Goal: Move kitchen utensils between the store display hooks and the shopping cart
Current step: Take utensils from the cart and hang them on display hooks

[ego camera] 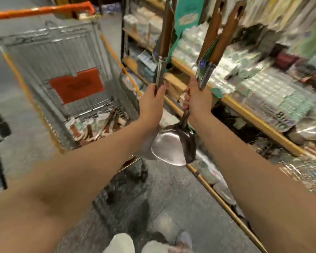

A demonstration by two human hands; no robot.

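Both bare forearms are stretched forward and upward, side by side, wrists raised toward the shelving. The left hand [152, 99] is wrapped around the steel shaft of a long wooden-handled utensil [165, 41], fingers curled shut on it just below the brown grip; the utensil is held nearly upright, its top lost past the upper edge. The right hand [196, 99] is closed on a pair of wooden-handled steel utensils [221, 33], which are tilted up and to the right, slotted handle ends pointing toward the top of the display. Below the two wrists a shiny steel ladle bowl [173, 146] is seen hanging; which hand's utensil it belongs to cannot be told through the blur. To the left, the grey wire shopping cart with an orange handle bar [44, 10] is parked, more wooden-handled utensils lying in its basket [98, 125]. On the right, wooden-edged store shelves of packaged goods [263, 123] are passed in heavy motion blur.
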